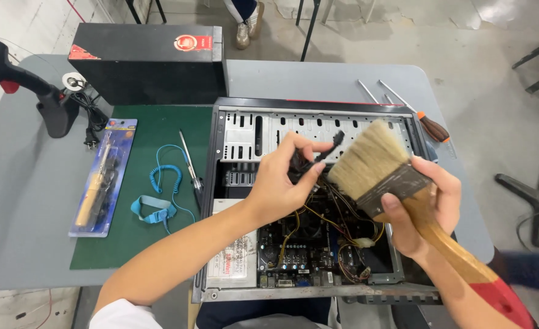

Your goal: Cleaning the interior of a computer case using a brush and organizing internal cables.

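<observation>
1. Grey metal frames the open computer case [318, 116], which lies on its side on the table [26, 201] with its circuit board and yellow and black wiring exposed.
2. The left hand [281, 183] reaches in over the case from the left, its fingers closed in a pinch on a black cable connector [329, 147] held up above the board.
3. The right hand [424, 207] is wrapped tightly around the wooden handle of a wide paintbrush [376, 167]; the thumb lies across the dark ferrule.
4. The brush's pale bristles point up and left, just beside the connector and over the upper part of the case's interior. Its handle ends in a red tip at the lower right.
5. A green mat [129, 244] covers the table left of the case. On it lie a blue coiled wrist strap [157, 207] and a slim metal tool [190, 164] close to the case's wall.
6. A soldering iron in a blue blister pack [102, 180] rests across the mat's left edge.
7. A black box-shaped cover [147, 64] stands behind the mat, touching the case's upper left corner.
8. Screwdrivers [430, 125] lie on the table beyond the case's right corner, one with an orange and brown grip.
9. A black stand [56, 113] sits at the table's far left.
</observation>
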